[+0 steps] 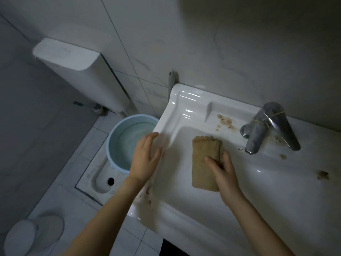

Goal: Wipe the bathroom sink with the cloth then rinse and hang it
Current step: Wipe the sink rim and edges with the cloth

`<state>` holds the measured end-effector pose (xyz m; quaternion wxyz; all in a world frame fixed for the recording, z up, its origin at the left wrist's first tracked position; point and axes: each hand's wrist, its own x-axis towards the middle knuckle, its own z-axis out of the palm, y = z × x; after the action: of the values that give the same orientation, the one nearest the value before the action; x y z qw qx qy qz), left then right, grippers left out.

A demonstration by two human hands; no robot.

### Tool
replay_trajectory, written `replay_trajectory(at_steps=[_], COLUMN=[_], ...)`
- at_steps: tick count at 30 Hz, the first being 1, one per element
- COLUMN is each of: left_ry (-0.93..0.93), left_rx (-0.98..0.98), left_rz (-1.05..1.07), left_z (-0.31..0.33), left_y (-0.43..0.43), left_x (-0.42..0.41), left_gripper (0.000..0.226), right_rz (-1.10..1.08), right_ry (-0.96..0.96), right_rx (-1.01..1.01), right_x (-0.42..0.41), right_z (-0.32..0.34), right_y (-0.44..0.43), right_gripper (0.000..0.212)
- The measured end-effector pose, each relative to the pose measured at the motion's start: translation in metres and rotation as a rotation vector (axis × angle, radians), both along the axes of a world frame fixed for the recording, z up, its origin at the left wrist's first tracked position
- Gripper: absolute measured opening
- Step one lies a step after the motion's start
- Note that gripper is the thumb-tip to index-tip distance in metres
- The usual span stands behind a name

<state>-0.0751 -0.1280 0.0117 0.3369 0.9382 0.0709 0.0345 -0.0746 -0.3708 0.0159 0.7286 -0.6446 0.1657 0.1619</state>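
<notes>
A white ceramic sink (pixel 186 104) fills the middle and right of the head view, with brown stains by the tap, on its right rim and along its left front edge. A folded tan cloth (pixel 202 159) hangs over the basin. My right hand (pixel 224 174) grips the cloth along its right side. My left hand (pixel 145 159) rests flat on the sink's left rim, fingers apart, holding nothing. A metal tap (pixel 271 126) with a rubber band around its lever stands at the back right.
A pale blue bucket (pixel 115 139) holding water stands on the floor left of the sink, partly over a squat toilet pan (pixel 103 180). A white cistern (pixel 77 71) hangs on the tiled wall. A white lidded bin (pixel 33 235) sits at the bottom left.
</notes>
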Motion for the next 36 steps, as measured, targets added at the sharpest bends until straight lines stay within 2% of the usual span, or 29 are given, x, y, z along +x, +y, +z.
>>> replay_trajectory(at_steps=[3,6,7,9,11,12,15,18,20,23,26,28,30,36], left_ry=[0.166,0.329,0.331,0.290,0.240,0.229,0.225,0.210,0.217,0.233,0.244,0.245,0.254,0.246], left_rx=[-0.022,-0.190,-0.214,-0.233,-0.255,-0.271,-0.309,-0.311,-0.321,-0.323,-0.311,-0.301,-0.304,-0.364], left_rz=[0.189,0.116,0.082,0.065,0.075,0.085,0.100,0.115,0.132,0.141,0.136,0.136,0.135,0.132], left_z=[-0.016,-0.028,-0.030,-0.034,-0.038,-0.039,-0.041,-0.039,-0.037,-0.036,-0.038,-0.039,-0.039,-0.030], left_y=[0.033,0.039,0.039,0.039,0.041,0.042,0.043,0.042,0.041,0.041,0.042,0.043,0.043,0.042], left_x=[-0.002,-0.008,-0.009,-0.011,-0.012,-0.013,-0.013,-0.011,-0.009,-0.009,-0.010,-0.010,-0.008,-0.006], left_gripper=[0.054,0.031,0.023,0.020,0.022,0.022,0.025,0.026,0.025,0.027,0.029,0.028,0.026,0.027], right_rz=[0.083,0.131,0.127,0.122,0.174,0.263,0.534,0.521,0.518,0.598,0.565,0.458,0.418,0.523], right_ry=[-0.172,-0.449,-0.560,-0.734,-0.766,-0.773,-0.825,-0.833,-0.815,-0.819,-0.786,-0.726,-0.685,-0.740], right_rx=[-0.102,-0.314,-0.422,-0.784,-1.143,-1.218,-1.157,-1.019,-0.858,-0.686,-0.678,-0.756,-0.815,-0.714], right_x=[0.039,0.090,0.109,0.146,0.175,0.183,0.181,0.162,0.138,0.103,0.137,0.172,0.184,0.106], right_z=[0.012,0.018,0.017,0.014,0.008,-0.001,-0.034,-0.052,-0.055,-0.057,-0.055,-0.050,-0.050,-0.053], right_y=[0.042,0.069,0.074,0.080,0.088,0.093,0.114,0.122,0.121,0.117,0.112,0.108,0.107,0.114], right_gripper=[0.026,0.019,0.016,0.022,0.032,0.033,0.036,0.040,0.039,0.040,0.034,0.021,0.017,0.034])
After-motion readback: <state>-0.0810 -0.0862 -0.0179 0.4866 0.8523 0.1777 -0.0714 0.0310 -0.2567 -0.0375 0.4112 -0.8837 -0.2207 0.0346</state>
